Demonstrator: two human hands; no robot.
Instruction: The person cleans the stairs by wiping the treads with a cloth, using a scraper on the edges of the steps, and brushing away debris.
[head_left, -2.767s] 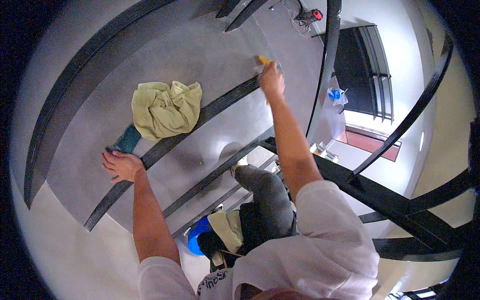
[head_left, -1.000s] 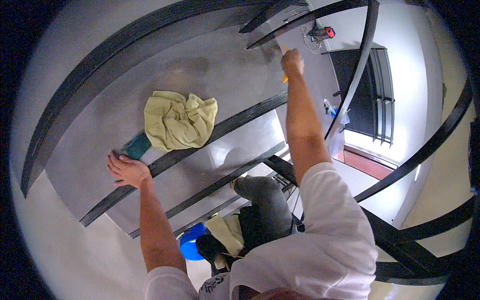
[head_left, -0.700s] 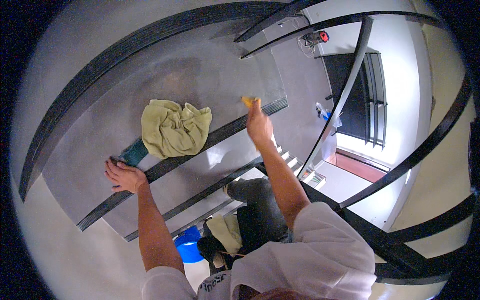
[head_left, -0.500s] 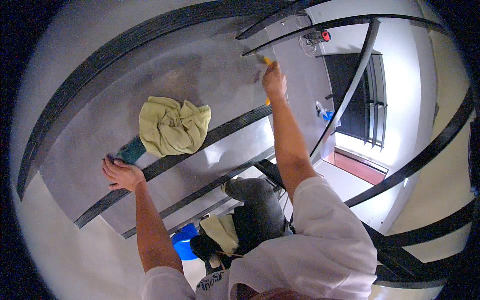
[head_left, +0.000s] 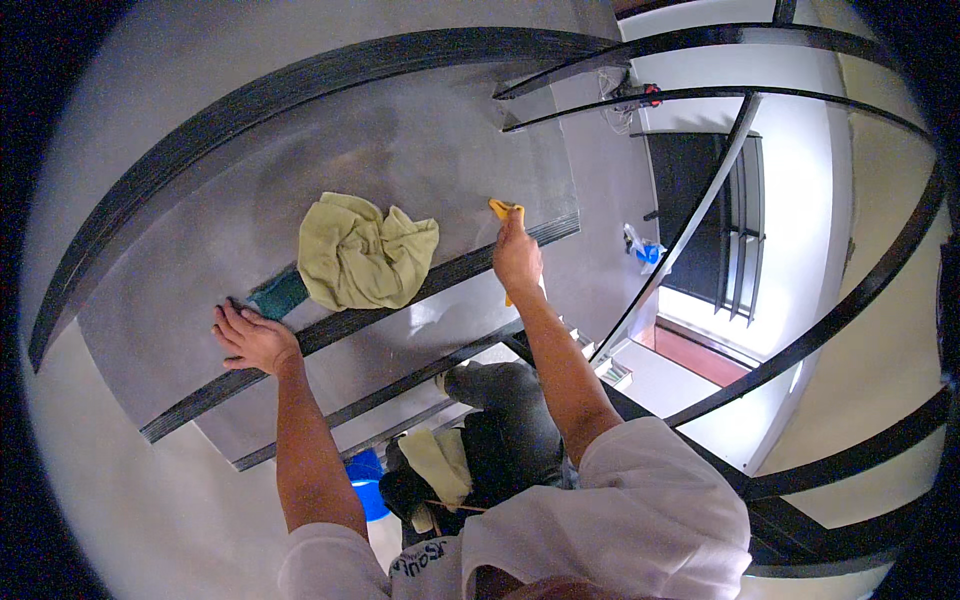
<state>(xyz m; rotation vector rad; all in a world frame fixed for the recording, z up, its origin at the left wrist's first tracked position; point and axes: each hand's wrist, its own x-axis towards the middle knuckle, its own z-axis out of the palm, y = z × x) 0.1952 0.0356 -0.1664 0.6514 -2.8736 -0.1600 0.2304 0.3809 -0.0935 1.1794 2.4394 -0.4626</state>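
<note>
My right hand (head_left: 518,262) is closed around a narrow yellow tool (head_left: 507,210). Yellow shows above the fist and again below it; its exact kind is unclear. This hand is over the dark front edge of a grey stair step (head_left: 455,150), toward the step's right end. On the left, my left hand (head_left: 255,340) rests on the same step with fingers spread, beside a dark green scouring pad (head_left: 278,292). A crumpled pale green cloth (head_left: 365,250) lies between my hands and covers part of the pad.
Black ribbed edging (head_left: 330,60) borders the step above. Black metal railing bars (head_left: 700,190) curve along the right. A blue bucket (head_left: 368,495) stands below, near my legs. Another pale cloth (head_left: 440,465) hangs at my waist. A blue-and-white plastic item (head_left: 648,252) lies beyond the railing.
My right hand has come nearer and a little left with the yellow tool, from the step's far right part to its front edge. My left hand stays by the pad.
</note>
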